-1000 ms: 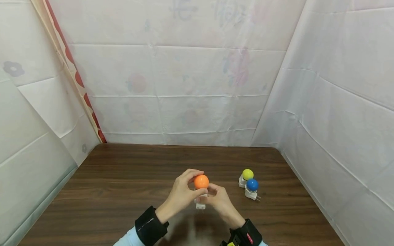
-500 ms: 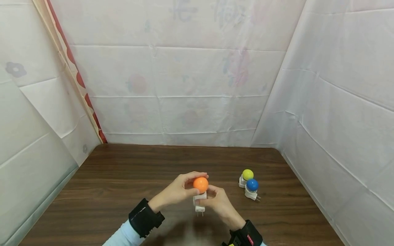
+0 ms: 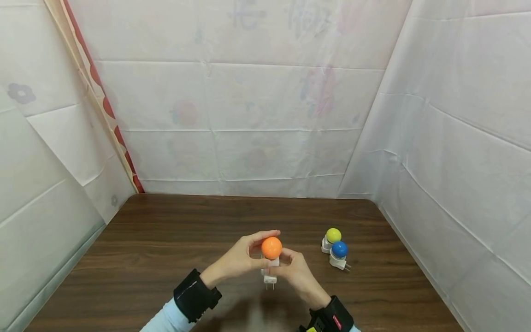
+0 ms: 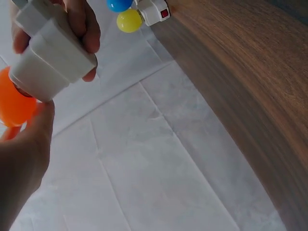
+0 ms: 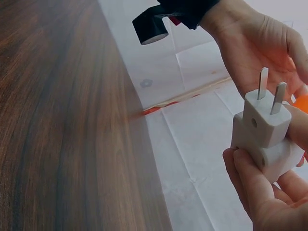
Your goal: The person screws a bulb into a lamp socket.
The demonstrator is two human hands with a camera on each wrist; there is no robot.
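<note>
Above the table in the head view, my left hand [image 3: 236,259] holds an orange light bulb [image 3: 271,248], thumb on the near side and fingers over the far side. The bulb sits at the top of a white plug-in lamp socket [image 3: 270,279], which my right hand [image 3: 297,272] grips from the right. Two metal prongs [image 5: 277,97] stick out of the socket's end in the right wrist view. The left wrist view shows the white socket body [image 4: 53,62] against the orange bulb [image 4: 15,103]; the bulb's thread is mostly hidden.
To the right on the brown wooden table [image 3: 174,221] lie two more white plug sockets, one with a yellow bulb [image 3: 333,235], one with a blue bulb [image 3: 339,249]. They sit close together. White cloth [image 3: 249,157] walls enclose the table's back and sides.
My left wrist and forearm have swung to the left, while the left fingers have shifted on the orange bulb. The bulb and socket dipped slightly, then rose again. My right hand stays around the socket.
</note>
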